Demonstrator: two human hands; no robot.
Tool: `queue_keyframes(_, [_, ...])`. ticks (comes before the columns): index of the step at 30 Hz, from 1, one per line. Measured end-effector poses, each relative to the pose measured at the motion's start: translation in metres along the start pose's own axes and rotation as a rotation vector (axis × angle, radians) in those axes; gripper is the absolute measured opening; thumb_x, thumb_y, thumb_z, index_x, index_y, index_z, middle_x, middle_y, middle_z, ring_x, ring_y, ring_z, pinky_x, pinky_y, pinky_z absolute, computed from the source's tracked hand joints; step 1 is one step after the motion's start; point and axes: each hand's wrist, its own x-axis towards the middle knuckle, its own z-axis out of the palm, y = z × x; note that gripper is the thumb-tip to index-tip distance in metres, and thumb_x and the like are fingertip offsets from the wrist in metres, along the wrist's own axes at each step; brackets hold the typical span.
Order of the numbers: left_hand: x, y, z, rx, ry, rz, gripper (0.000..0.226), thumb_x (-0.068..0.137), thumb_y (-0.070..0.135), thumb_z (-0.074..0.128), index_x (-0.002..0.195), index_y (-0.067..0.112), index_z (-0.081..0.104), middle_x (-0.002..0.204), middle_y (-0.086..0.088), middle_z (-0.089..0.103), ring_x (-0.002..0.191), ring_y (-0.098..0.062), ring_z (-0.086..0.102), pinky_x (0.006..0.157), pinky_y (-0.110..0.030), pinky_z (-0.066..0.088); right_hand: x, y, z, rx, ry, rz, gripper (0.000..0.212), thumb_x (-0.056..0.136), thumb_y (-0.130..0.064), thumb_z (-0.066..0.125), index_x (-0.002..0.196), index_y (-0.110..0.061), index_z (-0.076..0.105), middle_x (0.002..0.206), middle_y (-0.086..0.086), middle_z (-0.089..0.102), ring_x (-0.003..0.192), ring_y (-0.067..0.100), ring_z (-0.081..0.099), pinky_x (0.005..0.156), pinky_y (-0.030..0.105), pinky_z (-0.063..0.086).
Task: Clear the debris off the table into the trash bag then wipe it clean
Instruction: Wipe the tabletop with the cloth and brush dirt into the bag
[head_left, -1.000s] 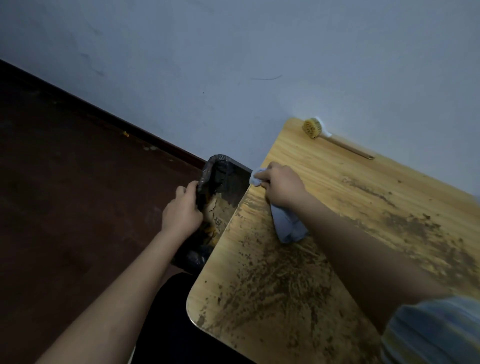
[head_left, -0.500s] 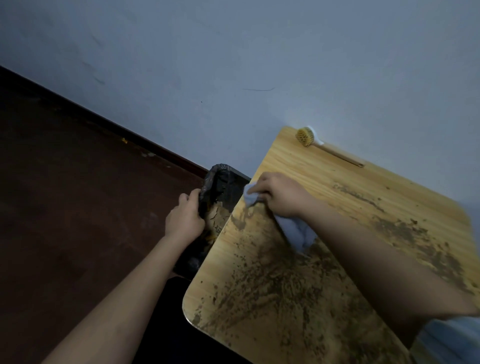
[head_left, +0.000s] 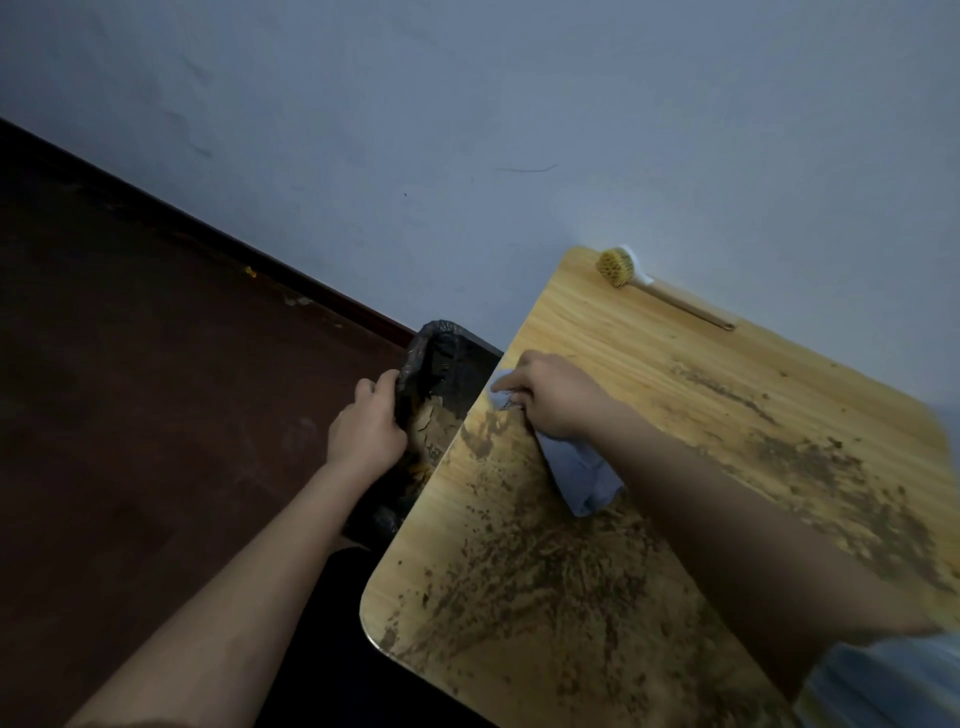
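Note:
A light wooden table (head_left: 613, 332) fills the right half of the view, smeared with brown dirt and crumbs (head_left: 524, 577) over its near and right parts. My right hand (head_left: 556, 397) grips a grey-blue cloth (head_left: 582, 475) at the table's left edge. A black trash bag (head_left: 441, 358) hangs open just beside that edge, with pale debris inside. My left hand (head_left: 366, 434) holds the bag's rim, keeping the mouth open.
A dish brush (head_left: 618, 267) with a yellow head and wooden handle lies at the table's far edge against the pale wall. Dark brown floor (head_left: 130, 389) spreads to the left, with a dark baseboard along the wall.
My right hand with the cloth has stayed at the table's left edge beside the bag, shifting only slightly. My left hand keeps its hold on the bag rim. The camera has tilted a little.

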Motion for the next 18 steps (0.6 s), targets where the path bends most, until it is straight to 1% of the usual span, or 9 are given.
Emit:
queue_keyframes(2, [0.001,0.003,0.001,-0.002,0.005,0.004,0.061,0.087,0.006,0.048,0.143,0.021,0.027,0.128,-0.014,0.04,0.098,-0.042,0.054,0.071,-0.036,0.035,-0.007,-0.005,-0.003,-0.017,-0.054,-0.071,0.035,0.102,-0.01,0.041,0.129,-0.018,0.061,0.115,0.012,0.051,0.099,0.032,0.05,0.079,0.04,0.042])
queue_keyframes(3, [0.003,0.006,0.001,-0.004,0.008,0.007,0.061,0.087,0.006,0.048,0.143,0.021,0.027,0.128,-0.014,0.04,0.098,-0.042,0.054,0.071,-0.036,0.035,-0.011,-0.005,-0.006,-0.017,-0.052,-0.093,0.034,0.101,-0.01,0.043,0.127,-0.018,0.063,0.114,0.012,0.053,0.099,0.032,0.051,0.08,0.042,0.043])
queue_keyframes(6, [0.007,0.012,0.003,-0.004,0.01,0.008,0.061,0.087,0.007,0.049,0.143,0.021,0.028,0.128,-0.014,0.04,0.098,-0.042,0.054,0.072,-0.037,0.035,-0.019,0.0,-0.016,0.072,0.072,-0.107,0.03,0.096,-0.007,0.051,0.118,-0.017,0.068,0.109,0.011,0.062,0.099,0.032,0.055,0.081,0.044,0.047])
queue_keyframes(9, [0.013,0.014,0.003,0.002,0.012,-0.009,0.062,0.087,0.007,0.05,0.143,0.022,0.028,0.129,-0.014,0.039,0.099,-0.043,0.054,0.071,-0.037,0.035,-0.022,0.017,-0.026,0.126,0.208,-0.015,0.03,0.092,-0.01,0.056,0.119,-0.019,0.067,0.119,0.005,0.066,0.108,0.027,0.057,0.084,0.035,0.047])
queue_keyframes(10, [0.016,0.014,0.002,0.004,0.013,-0.013,0.062,0.087,0.007,0.05,0.143,0.022,0.028,0.129,-0.014,0.039,0.099,-0.043,0.054,0.071,-0.037,0.035,-0.021,0.025,-0.029,0.117,0.238,0.026,0.029,0.092,-0.012,0.057,0.119,-0.019,0.065,0.119,0.005,0.066,0.108,0.027,0.057,0.081,0.034,0.046])
queue_keyframes(12, [0.023,0.016,0.002,0.014,0.018,-0.003,0.062,0.087,0.007,0.05,0.143,0.022,0.028,0.129,-0.014,0.039,0.098,-0.043,0.054,0.07,-0.036,0.034,-0.017,0.043,-0.036,0.112,0.286,0.101,0.023,0.09,-0.013,0.058,0.113,-0.017,0.061,0.11,0.009,0.065,0.099,0.031,0.057,0.071,0.033,0.041])
queue_keyframes(13, [0.027,0.017,0.002,0.017,0.019,0.006,0.062,0.086,0.007,0.049,0.143,0.022,0.028,0.128,-0.014,0.04,0.098,-0.042,0.054,0.07,-0.036,0.034,-0.016,0.051,-0.039,0.112,0.306,0.127,0.02,0.089,-0.013,0.059,0.109,-0.015,0.06,0.106,0.011,0.065,0.096,0.032,0.057,0.069,0.033,0.039])
queue_keyframes(16, [0.041,0.02,0.005,0.019,0.005,0.022,0.061,0.086,0.006,0.049,0.142,0.022,0.029,0.127,-0.014,0.04,0.096,-0.042,0.055,0.07,-0.036,0.035,-0.01,0.077,-0.044,0.084,0.355,0.204,0.019,0.088,-0.013,0.062,0.106,-0.012,0.066,0.104,0.013,0.066,0.098,0.033,0.058,0.074,0.035,0.043])
queue_keyframes(18, [0.053,0.02,0.006,0.009,0.011,0.02,0.061,0.085,0.006,0.048,0.141,0.023,0.03,0.127,-0.014,0.041,0.097,-0.043,0.055,0.07,-0.036,0.035,-0.001,0.096,-0.046,0.056,0.361,0.257,0.016,0.087,-0.011,0.061,0.1,-0.009,0.069,0.1,0.015,0.066,0.097,0.034,0.058,0.07,0.034,0.043])
